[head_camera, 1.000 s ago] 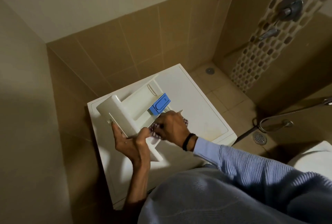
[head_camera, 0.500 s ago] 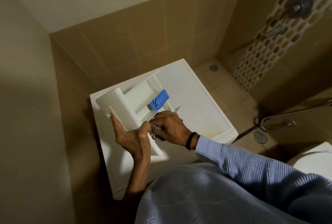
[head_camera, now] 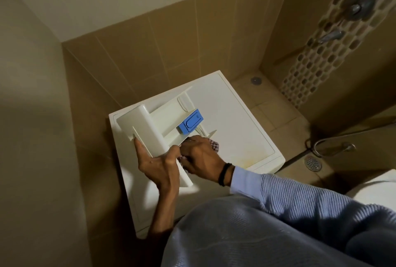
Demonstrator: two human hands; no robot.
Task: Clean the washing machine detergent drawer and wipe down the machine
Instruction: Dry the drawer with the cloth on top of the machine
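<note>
The white detergent drawer [head_camera: 165, 123] is out of the machine and held over the white washing machine top [head_camera: 235, 125]. A blue insert [head_camera: 190, 122] sits in its middle compartment. My left hand [head_camera: 156, 159] grips the drawer's front panel from below, thumb on one face and fingers on the other. My right hand [head_camera: 201, 155] holds a checked cloth [head_camera: 214, 144] bunched in its fingers and presses it into the drawer's near compartment. Most of the cloth is hidden under that hand.
The machine stands in a corner of brown tiled walls [head_camera: 171, 41]. To the right lie a tiled shower floor with a round drain [head_camera: 312, 163], a metal hose [head_camera: 330, 144] and a wall tap [head_camera: 330, 36]. A white fixture [head_camera: 377, 189] shows at the right edge.
My right hand has shifted the cloth a little along the near compartment, back toward the drawer's front panel. My left hand keeps the same grip on the drawer.
</note>
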